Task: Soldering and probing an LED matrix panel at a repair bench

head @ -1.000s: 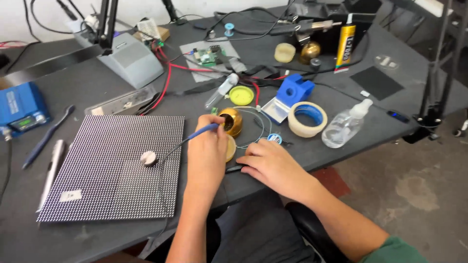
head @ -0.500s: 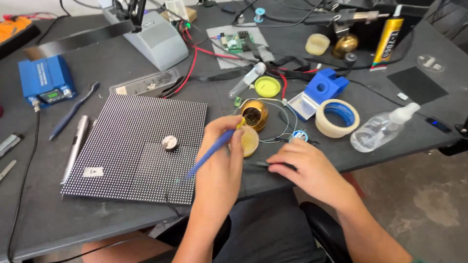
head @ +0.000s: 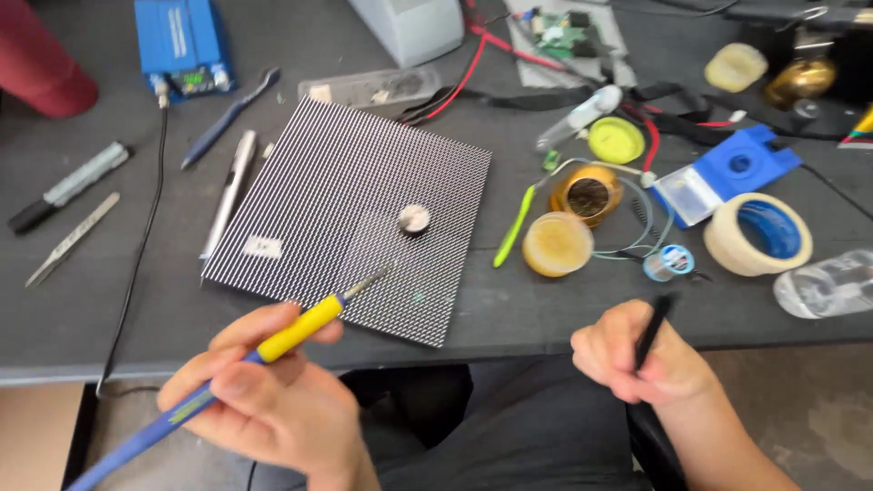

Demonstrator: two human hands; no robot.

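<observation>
My left hand [head: 264,405] is closed round a soldering iron [head: 291,335] with a blue and yellow handle. Its metal tip hangs just over the near edge of a square black dotted LED panel [head: 336,182], which lies flat on the dark table [head: 109,309]. A small round silver disc [head: 414,218] rests on the panel. My right hand [head: 637,364] is at the table's front edge and grips a thin black tool [head: 655,325] that points up. Beyond it sit a brass tip-cleaner pot [head: 588,194] and an amber tin [head: 556,244].
Right of the panel lie green tweezers [head: 514,227], a small solder spool [head: 668,264], a tape roll [head: 759,235], a blue dispenser [head: 727,173] and a clear bottle [head: 823,284]. To the left lie a silver pen [head: 232,186], a marker [head: 68,186] and metal tweezers [head: 73,238]. A blue box [head: 182,41] stands behind.
Both hands have drawn back from the brass pot to the table's front edge. The iron's tip now hangs over the panel's near edge. My right hand has lifted the black tool.
</observation>
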